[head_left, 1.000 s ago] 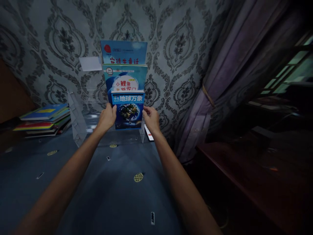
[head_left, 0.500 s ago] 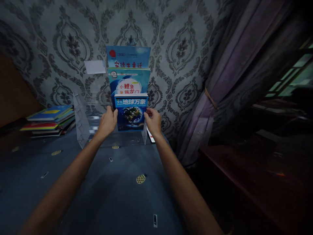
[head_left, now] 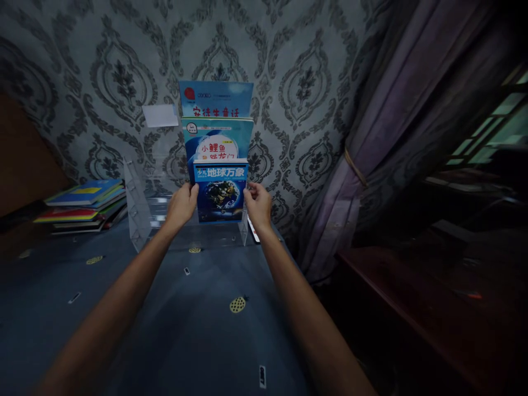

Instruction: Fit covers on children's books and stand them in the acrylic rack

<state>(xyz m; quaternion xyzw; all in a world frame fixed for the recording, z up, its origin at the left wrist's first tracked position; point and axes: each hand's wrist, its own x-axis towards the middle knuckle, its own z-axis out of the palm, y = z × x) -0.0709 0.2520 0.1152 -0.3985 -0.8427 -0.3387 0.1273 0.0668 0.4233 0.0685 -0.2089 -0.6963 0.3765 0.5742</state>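
A dark blue book with a globe on its cover (head_left: 223,195) stands upright at the front of a clear acrylic book rack (head_left: 138,212). My left hand (head_left: 181,204) grips its left edge, thumb toward the front. On the opposite edge, my right hand (head_left: 259,203) holds it between thumb and fingers. Behind it, a turquoise book (head_left: 243,135) rises in a higher row. A light blue book with red lettering (head_left: 223,94) stands at the back, its lower part hidden. Whether the globe book's bottom edge touches the rack is hard to tell.
A pile of several books (head_left: 84,203) lies left of the rack. A white card (head_left: 160,115) shows at the rack's upper left. A phone-like object (head_left: 253,230) lies by the rack's right side. A tied purple curtain (head_left: 336,198) and a dark red surface (head_left: 396,286) are at right.
The whole view has shifted very slightly, so everything sits a little lower. Both hands keep their hold on the globe book, which stays in nearly the same place.
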